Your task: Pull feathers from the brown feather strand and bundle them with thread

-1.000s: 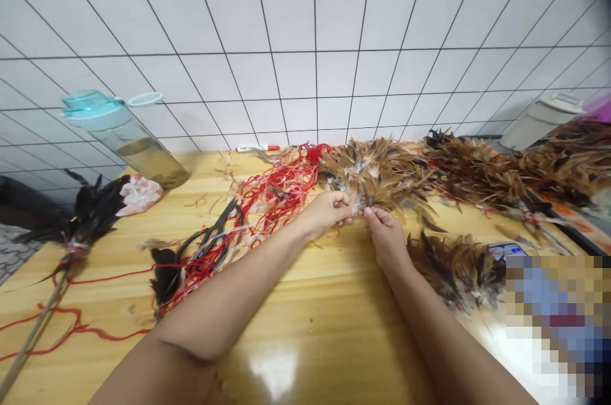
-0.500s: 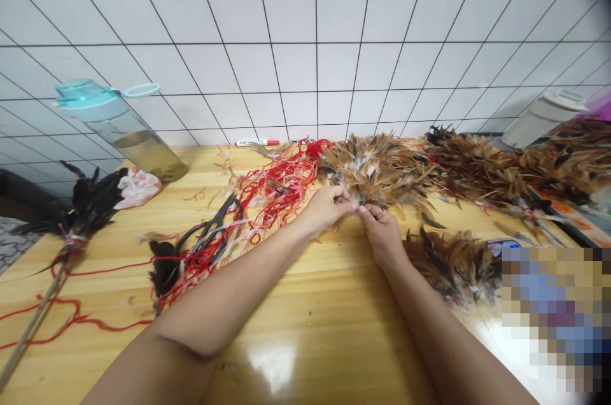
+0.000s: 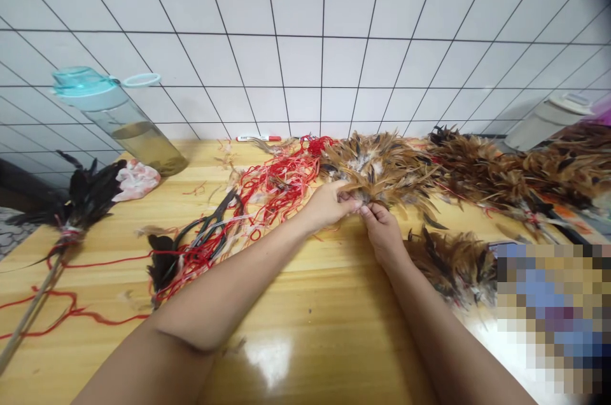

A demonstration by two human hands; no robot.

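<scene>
Brown feathers (image 3: 386, 166) lie in a fluffy heap at the back of the wooden table. At the heap's near edge, my left hand (image 3: 331, 204) is closed, thumb and fingers pinched on feather ends. Close to its right, my right hand (image 3: 382, 233) also pinches at the feathers, its fingertips almost meeting the left ones. The exact bit between the fingertips is too small to make out. Tangled red string (image 3: 281, 182) spreads beside my left hand. A smaller bunch of brown feathers (image 3: 453, 262) lies to the right of my right wrist.
Black-handled scissors (image 3: 210, 227) lie among red string by a black feather tuft (image 3: 162, 262). On the left are a stick with black feathers (image 3: 90, 201) and a water bottle (image 3: 138, 137). More feathers (image 3: 515, 169), a pale cup (image 3: 547, 121) and a marker (image 3: 258, 138) line the tiled wall.
The view has tipped and shifted slightly. Both hands stay at the heap's near edge, still pinching; the left fingers now reach slightly further under the feathers.
</scene>
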